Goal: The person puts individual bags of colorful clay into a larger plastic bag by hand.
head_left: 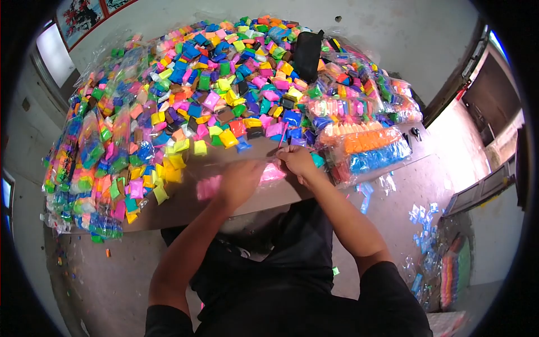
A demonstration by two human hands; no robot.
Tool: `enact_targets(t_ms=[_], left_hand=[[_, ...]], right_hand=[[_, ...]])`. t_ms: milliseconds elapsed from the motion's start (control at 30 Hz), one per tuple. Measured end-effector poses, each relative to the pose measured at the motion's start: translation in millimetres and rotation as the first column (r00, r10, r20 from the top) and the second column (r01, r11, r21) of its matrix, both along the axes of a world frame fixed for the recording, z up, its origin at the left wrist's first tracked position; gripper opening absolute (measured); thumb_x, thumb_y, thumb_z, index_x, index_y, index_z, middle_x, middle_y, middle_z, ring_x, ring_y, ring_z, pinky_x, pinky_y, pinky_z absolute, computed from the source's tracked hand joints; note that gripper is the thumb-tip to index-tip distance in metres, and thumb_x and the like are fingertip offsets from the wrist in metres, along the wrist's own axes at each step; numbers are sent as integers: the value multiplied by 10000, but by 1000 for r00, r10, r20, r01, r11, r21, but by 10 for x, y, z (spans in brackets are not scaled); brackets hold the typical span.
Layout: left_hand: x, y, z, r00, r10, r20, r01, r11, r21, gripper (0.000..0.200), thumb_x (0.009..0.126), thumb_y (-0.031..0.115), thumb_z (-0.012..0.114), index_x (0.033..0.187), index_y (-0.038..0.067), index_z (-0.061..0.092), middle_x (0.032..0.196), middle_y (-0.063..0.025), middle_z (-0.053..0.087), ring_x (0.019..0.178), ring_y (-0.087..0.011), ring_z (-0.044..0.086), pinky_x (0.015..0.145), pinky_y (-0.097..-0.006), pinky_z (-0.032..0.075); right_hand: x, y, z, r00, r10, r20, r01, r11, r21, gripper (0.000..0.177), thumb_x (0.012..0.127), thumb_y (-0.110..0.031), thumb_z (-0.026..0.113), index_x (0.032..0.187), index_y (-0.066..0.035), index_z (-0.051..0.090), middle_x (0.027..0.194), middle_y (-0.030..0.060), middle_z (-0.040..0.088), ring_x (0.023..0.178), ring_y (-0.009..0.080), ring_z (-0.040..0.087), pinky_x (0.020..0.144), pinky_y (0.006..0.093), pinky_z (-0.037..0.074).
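Observation:
A clear plastic bag of pink packets [273, 173] lies along the front of the table, partly covered by my hands. My left hand [240, 182] is over the middle of this bag, its fingers smeared by motion. At the bag's right end, my right hand [298, 162] is closed, with thumb and fingers pinched together on the plastic. A thin pink strip [283, 135] rises from right beside those fingertips. Just right of that hand sits a teal packet [317, 160].
A large heap of small colourful packets [224, 84] covers most of the table [213, 154]. Filled clear bags [370, 149] are stacked at the right, and more bags [92, 163] lie at the left. A black pouch [307, 56] rests on the heap. Blue scraps [426, 230] litter the floor.

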State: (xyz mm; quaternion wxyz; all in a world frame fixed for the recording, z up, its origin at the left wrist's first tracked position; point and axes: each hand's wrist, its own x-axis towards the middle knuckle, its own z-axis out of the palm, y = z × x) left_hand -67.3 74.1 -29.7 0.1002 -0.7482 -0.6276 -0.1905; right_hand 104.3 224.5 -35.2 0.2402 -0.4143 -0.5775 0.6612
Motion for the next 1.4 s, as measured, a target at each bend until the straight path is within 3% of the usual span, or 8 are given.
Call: enact_targets(t_ms=[300, 367, 400, 467, 733, 1033, 1200, 1400], left_hand=[[217, 293, -4, 1000, -22, -22, 20, 998, -54, 281, 989, 183, 609, 1228, 66, 698, 1101, -125, 725, 990, -334, 712, 866, -471, 567], [221, 315, -9, 998, 0, -65, -9, 989, -147, 285, 992, 188, 606, 1232, 67, 699, 1083, -126, 730, 975, -336, 714, 856, -475, 569], [201, 322, -40, 1000, -16, -15, 14, 995, -99, 282, 991, 186, 607, 1226, 65, 702, 1052, -126, 728, 958, -339, 714, 843, -478, 569], [176, 327, -111, 999, -37, 34, 39, 998, -52, 279, 990, 185, 607, 1221, 63, 705, 1020, -125, 726, 940, -343, 713, 829, -481, 569], [266, 327, 70, 956, -84, 282, 65, 995, 76, 298, 935, 232, 725, 1209, 115, 717, 1009, -134, 681, 965, -386, 677, 831, -494, 547], [286, 375, 106, 960, -91, 265, 112, 992, -65, 299, 941, 174, 691, 1227, 88, 697, 1074, -157, 699, 1011, -394, 678, 862, -505, 547], [228, 435, 58, 981, -80, 176, 103, 987, -126, 284, 929, 162, 658, 1194, 72, 702, 1048, -178, 702, 987, -394, 690, 856, -508, 557], [96, 581, -26, 988, -112, 103, 128, 977, -173, 201, 897, 146, 637, 1048, 43, 720, 969, -186, 705, 936, -393, 697, 838, -502, 562]], right_hand=[[86, 94, -244, 993, -99, -69, 96, 994, -52, 195, 999, -159, 657, 897, -1, 711, 705, 49, 624, 594, 123, 545, 531, 290, 400], [184, 206, -514, 982, 107, -157, -56, 953, 299, 146, 964, -123, 699, 1017, 5, 744, 822, 50, 664, 682, 121, 585, 604, 282, 458], [213, 146, -484, 982, 102, -159, -51, 953, 298, 146, 964, -123, 699, 1017, 5, 744, 822, 50, 664, 682, 121, 585, 604, 282, 458], [273, 25, -426, 994, 107, 20, -94, 761, 642, 222, 915, -63, 739, 1133, -26, 756, 932, 31, 681, 773, 112, 609, 698, 275, 506], [257, 104, -366, 972, 212, 99, -226, 744, 628, 263, 877, -52, 773, 1136, -22, 745, 992, 66, 718, 873, 155, 668, 811, 312, 547], [326, 96, -178, 971, 195, 139, -233, 628, 743, 167, 888, -62, 743, 1031, 17, 710, 972, 152, 716, 885, 265, 693, 827, 376, 553], [334, 128, -100, 948, 197, 251, -310, 377, 873, 166, 869, -112, 701, 994, -6, 731, 1018, 205, 720, 966, 418, 691, 836, 479, 557], [346, 144, -99, 929, 214, 301, -353, 272, 895, 146, 867, -112, 704, 965, -5, 717, 1017, 201, 718, 965, 423, 687, 840, 488, 557]])
